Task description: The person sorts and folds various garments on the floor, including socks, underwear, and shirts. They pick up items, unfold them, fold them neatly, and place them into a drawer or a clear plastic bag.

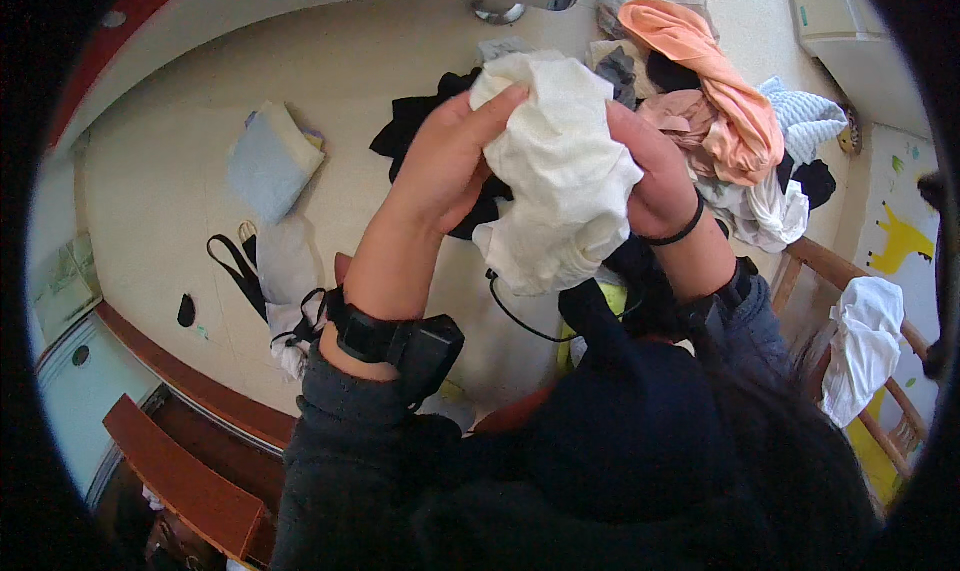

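Observation:
A crumpled white cloth [565,171] is stretched between my two hands, held up in front of me; what sort of garment it is I cannot tell. My left hand [455,156] pinches its upper left side, with the thumb lying on top of the fabric. On the other side my right hand [655,171] grips the right edge, its fingertips hidden behind the cloth. Below and behind the left hand lies a black garment [405,126] on the floor. A dark strap with a black box [430,356] is on my left wrist, and a thin black band circles my right wrist.
A heap of clothes with a peach-coloured piece [715,91] lies at the upper right. Folded light-blue cloth [270,161] sits on the floor to the left, near a pale bag with black straps [285,271]. White cloth [865,341] hangs on a wooden chair at right. An open brown drawer [185,471] is lower left.

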`<state>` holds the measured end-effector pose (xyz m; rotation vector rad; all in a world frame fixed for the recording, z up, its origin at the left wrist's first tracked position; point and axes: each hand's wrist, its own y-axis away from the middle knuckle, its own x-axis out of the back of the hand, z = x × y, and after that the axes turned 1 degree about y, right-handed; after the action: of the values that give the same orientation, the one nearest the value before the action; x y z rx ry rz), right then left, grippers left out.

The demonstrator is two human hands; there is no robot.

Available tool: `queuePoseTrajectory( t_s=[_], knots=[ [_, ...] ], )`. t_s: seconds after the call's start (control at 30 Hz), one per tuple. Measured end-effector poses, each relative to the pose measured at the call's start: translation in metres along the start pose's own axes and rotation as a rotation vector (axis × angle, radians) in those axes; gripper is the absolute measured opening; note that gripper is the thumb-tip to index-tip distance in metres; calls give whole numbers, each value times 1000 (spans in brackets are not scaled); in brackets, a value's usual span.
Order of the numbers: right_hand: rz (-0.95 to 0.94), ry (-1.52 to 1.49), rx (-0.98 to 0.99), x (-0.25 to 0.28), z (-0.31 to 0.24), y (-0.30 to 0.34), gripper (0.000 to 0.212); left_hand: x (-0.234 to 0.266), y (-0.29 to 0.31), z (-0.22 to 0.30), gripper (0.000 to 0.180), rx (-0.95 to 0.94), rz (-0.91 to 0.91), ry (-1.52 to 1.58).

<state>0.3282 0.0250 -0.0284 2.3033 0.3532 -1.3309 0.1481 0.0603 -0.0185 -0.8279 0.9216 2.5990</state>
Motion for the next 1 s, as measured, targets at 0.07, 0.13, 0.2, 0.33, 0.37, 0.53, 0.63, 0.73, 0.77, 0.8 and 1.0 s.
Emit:
queuePoseTrajectory(
  t_s=[0.07, 0.13, 0.2, 0.33, 0.37, 0.53, 0.63, 0.73, 0.77, 0.8, 1.0],
  knots=[
    [40, 114, -14, -1, 0, -2, 36, 5, 2, 6, 29, -13, 51, 98],
    [211, 480, 47, -1, -3, -3, 31, 15, 8, 13, 27, -104, -40, 138],
    [396, 1089, 208, -2, -6, -2, 22, 26, 15, 20, 29, -181, -41, 53],
    [239, 1231, 531, -8, -4, -1, 21, 35, 27, 28, 32, -224, 8, -48],
    [251, 1237, 539, -10, -3, -1, 21, 36, 29, 30, 32, -230, 17, -78],
    [339, 1204, 665, -19, 1, -1, 21, 43, 32, 38, 30, -304, 35, -241],
    [357, 1271, 693, -18, -1, -2, 19, 52, 31, 43, 27, -291, 108, -287],
    [318, 1178, 613, -12, -10, -1, 17, 66, 32, 54, 23, -213, 153, -339],
    [317, 1132, 538, -10, -15, 0, 17, 72, 33, 58, 23, -205, 155, -368],
    [296, 1077, 479, -9, -21, 1, 17, 77, 34, 61, 22, -196, 157, -397],
    [90, 1274, 131, -2, -56, 20, 41, 99, 46, 78, 21, -284, 322, -626]
  ],
)
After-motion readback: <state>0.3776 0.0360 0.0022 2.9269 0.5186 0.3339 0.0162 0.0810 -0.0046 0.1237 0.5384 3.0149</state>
